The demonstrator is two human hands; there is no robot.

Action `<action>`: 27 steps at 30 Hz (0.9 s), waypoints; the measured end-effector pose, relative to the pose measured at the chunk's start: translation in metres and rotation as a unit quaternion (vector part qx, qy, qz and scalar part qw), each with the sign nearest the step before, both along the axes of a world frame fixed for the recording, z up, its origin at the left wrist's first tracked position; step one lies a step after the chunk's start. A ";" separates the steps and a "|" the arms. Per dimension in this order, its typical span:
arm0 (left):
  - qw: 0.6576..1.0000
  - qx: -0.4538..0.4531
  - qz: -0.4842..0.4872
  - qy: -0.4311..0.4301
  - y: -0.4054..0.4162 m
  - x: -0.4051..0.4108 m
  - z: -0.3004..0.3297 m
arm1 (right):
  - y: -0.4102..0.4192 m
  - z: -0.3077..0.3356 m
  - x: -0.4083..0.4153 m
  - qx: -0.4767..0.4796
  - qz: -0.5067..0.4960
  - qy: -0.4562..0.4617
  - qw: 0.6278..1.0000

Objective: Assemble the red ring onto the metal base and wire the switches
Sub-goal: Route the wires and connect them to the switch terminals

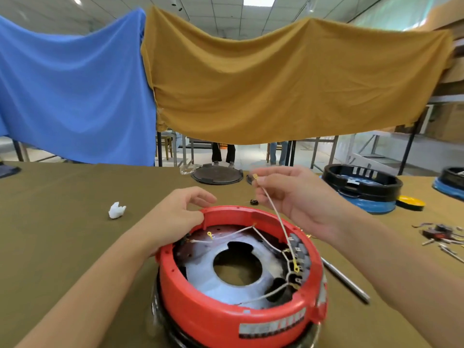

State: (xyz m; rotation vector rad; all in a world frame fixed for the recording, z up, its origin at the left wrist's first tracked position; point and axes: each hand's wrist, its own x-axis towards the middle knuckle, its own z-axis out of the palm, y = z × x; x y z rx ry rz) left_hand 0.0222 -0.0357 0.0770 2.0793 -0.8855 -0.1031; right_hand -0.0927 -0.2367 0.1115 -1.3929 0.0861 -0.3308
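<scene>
Red ring [226, 317] hides metal base [160, 315]; bottom cropped.

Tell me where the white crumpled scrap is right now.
In the head view the white scrap lies on the olive table, left of the red ring and beyond the left hand, touching neither.

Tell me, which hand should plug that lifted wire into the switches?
Probably the right hand. It already pinches the wire by its yellow-tipped end, and the switches sit on the ring's right side, just below it. The left hand grips the red ring's far-left rim.
</scene>
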 end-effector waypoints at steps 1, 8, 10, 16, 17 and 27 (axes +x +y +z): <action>1.000 0.018 0.014 0.003 0.000 0.000 0.000 | -0.001 -0.002 -0.001 0.012 -0.006 0.011 1.000; 0.987 0.153 0.039 0.018 0.015 0.004 0.008 | -0.001 -0.016 -0.008 -0.016 -0.032 0.086 0.996; 0.991 0.130 0.029 0.010 0.010 0.002 0.004 | -0.001 -0.017 -0.011 -0.041 -0.027 0.089 0.995; 0.986 0.153 -0.024 -0.065 0.005 -0.006 0.005 | -0.002 -0.018 -0.020 -0.071 -0.031 0.058 0.995; 0.982 0.172 -0.020 -0.081 0.006 -0.006 0.008 | -0.003 -0.017 -0.021 -0.087 -0.036 0.053 0.994; 0.955 0.295 -0.011 0.011 0.024 -0.015 0.025 | -0.001 -0.021 -0.031 -0.089 -0.056 0.064 0.992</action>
